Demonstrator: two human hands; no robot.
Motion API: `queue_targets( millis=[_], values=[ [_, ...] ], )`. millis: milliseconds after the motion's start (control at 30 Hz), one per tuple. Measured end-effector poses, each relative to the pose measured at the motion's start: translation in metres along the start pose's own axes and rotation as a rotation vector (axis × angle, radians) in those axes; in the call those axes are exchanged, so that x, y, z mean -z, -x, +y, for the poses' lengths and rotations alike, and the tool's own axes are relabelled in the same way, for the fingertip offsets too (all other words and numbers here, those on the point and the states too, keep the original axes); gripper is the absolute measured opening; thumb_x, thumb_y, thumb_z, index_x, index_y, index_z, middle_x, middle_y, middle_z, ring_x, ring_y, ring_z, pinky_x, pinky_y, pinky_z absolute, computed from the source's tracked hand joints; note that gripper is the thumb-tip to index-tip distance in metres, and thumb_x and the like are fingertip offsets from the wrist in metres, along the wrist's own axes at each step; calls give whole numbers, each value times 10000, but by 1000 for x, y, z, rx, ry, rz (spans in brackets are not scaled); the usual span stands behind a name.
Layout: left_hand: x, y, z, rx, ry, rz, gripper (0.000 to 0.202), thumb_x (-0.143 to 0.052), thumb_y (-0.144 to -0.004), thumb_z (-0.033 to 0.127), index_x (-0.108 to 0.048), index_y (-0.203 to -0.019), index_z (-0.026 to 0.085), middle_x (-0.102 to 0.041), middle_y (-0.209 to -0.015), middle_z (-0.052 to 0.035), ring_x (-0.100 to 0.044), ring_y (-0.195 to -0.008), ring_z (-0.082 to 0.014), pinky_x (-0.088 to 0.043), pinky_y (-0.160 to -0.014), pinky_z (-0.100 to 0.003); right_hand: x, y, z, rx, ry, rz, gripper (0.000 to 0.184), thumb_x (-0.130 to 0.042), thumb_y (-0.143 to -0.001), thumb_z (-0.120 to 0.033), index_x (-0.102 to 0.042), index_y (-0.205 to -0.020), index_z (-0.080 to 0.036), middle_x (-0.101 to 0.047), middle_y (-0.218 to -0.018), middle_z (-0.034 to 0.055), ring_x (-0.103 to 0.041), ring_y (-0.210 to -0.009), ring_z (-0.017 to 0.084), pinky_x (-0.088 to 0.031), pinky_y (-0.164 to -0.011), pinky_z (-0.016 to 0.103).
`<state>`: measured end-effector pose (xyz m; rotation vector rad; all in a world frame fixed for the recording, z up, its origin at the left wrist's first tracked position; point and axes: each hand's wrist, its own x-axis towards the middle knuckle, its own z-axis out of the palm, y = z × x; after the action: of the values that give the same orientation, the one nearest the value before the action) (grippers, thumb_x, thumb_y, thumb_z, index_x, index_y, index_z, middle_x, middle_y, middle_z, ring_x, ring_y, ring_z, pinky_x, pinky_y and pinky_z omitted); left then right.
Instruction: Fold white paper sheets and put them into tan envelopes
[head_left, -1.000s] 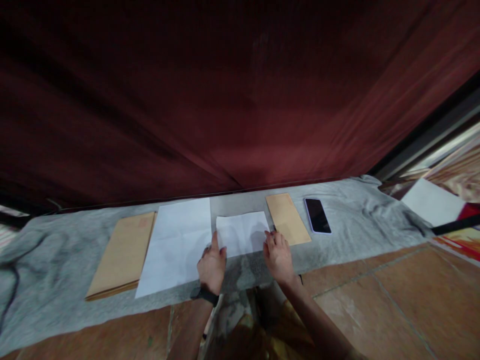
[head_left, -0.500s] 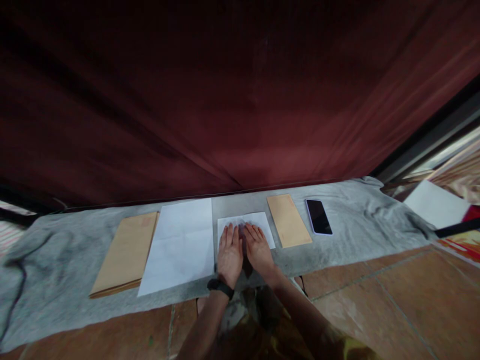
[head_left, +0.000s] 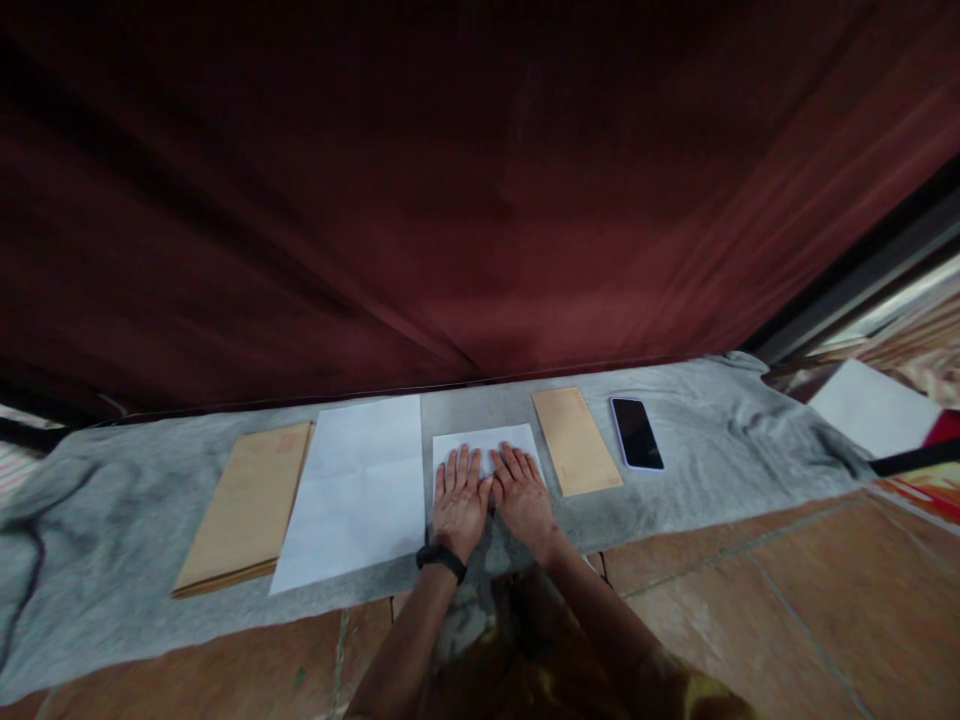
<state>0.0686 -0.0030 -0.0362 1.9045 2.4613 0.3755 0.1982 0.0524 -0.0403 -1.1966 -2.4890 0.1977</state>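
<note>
A folded sheet of white paper (head_left: 480,438) lies on the grey cloth in front of me. Flat on its left half rests my left hand (head_left: 460,505), fingers stretched out, a dark band at the wrist. My right hand (head_left: 521,497) presses the right half, its fingers spread too. The two thumbs nearly meet, and both hands cover the paper's lower part. Just right of the paper is a brown envelope (head_left: 576,442). To the left lies a larger stack of white paper (head_left: 356,490) with faint creases.
Brown envelopes (head_left: 244,510) are stacked at the far left, partly under the white sheets. A phone (head_left: 637,434) with a pale purple edge lies on the right. Grey cloth (head_left: 720,450) covers the surface; a dark red curtain (head_left: 480,250) hangs behind. Below is a tiled floor (head_left: 750,600).
My hands have flattened and their fingers have spread wider on the folded paper. The thumbs now show, almost touching. The paper's top edge lies flatter, and the other things have stayed put.
</note>
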Motion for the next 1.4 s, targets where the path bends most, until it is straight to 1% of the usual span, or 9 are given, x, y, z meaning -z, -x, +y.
queue_targets(
  millis=[300,533,667,800,900,1033,1167,1267,1400],
  values=[
    [0,12,-4,78,14,69,587,-334,-1007,339,-300,-1555,130,-345,-1607,-146,-238,-1521,-252,-241,-1232,-499,1,10,15,-54,34,47,516,-428,-1030,-324,-409,-1518,-157,-404,-1571,143,-357,-1460,273,-322,-1169,490],
    [3,22,4,176,27,153,596,-303,-1019,332,-318,-1526,18,-334,-1594,-220,-252,-1512,-301,-254,-1227,-512,-1,17,20,-68,38,81,535,-413,-1035,-323,-382,-1523,-107,-415,-1559,170,-373,-1451,271,-336,-1166,481],
    [5,33,8,56,42,130,569,-325,-1009,306,-331,-1541,101,-360,-1599,-155,-251,-1516,-266,-272,-1228,-506,1,16,19,-86,34,86,528,-410,-1030,-299,-388,-1521,-106,-442,-1540,176,-388,-1444,273,-327,-1169,494],
    [6,44,10,-69,22,65,544,-367,-993,304,-389,-1522,182,-367,-1606,-89,-241,-1519,-260,-296,-1219,-502,5,0,7,-85,-4,60,524,-382,-1030,-274,-391,-1522,-96,-404,-1564,170,-355,-1465,269,-302,-1188,493],
    [7,45,11,-73,-22,34,554,-372,-978,266,-383,-1523,168,-362,-1609,-93,-229,-1522,-267,-290,-1218,-511,2,-19,-9,0,-68,21,504,-352,-1039,-297,-424,-1512,-136,-383,-1584,126,-343,-1473,248,-311,-1192,466],
    [8,44,12,-101,-68,2,563,-350,-943,168,-415,-1498,100,-394,-1587,-128,-217,-1524,-271,-273,-1227,-502,-7,-36,-21,49,-94,-21,477,-383,-1041,-306,-482,-1472,-126,-465,-1536,123,-385,-1448,228,-311,-1195,420],
    [6,45,12,-103,-80,-9,574,-335,-940,154,-404,-1509,121,-356,-1608,-118,-202,-1529,-267,-235,-1239,-516,-13,-38,-16,41,-67,-16,470,-413,-1040,-330,-486,-1472,-158,-481,-1526,113,-392,-1443,231,-291,-1202,442],
    [4,45,13,-57,-66,-3,572,-324,-964,203,-363,-1531,133,-346,-1613,-110,-210,-1528,-252,-223,-1244,-504,-12,-34,-5,46,-32,-1,473,-413,-1043,-335,-473,-1481,-168,-452,-1547,109,-370,-1456,237,-283,-1201,453],
    [4,45,15,-4,-42,16,588,-330,-972,247,-328,-1542,103,-344,-1609,-142,-213,-1527,-251,-230,-1243,-485,-8,-28,8,44,3,10,485,-415,-1044,-340,-454,-1493,-160,-428,-1561,120,-344,-1469,253,-290,-1191,461]
  ],
)
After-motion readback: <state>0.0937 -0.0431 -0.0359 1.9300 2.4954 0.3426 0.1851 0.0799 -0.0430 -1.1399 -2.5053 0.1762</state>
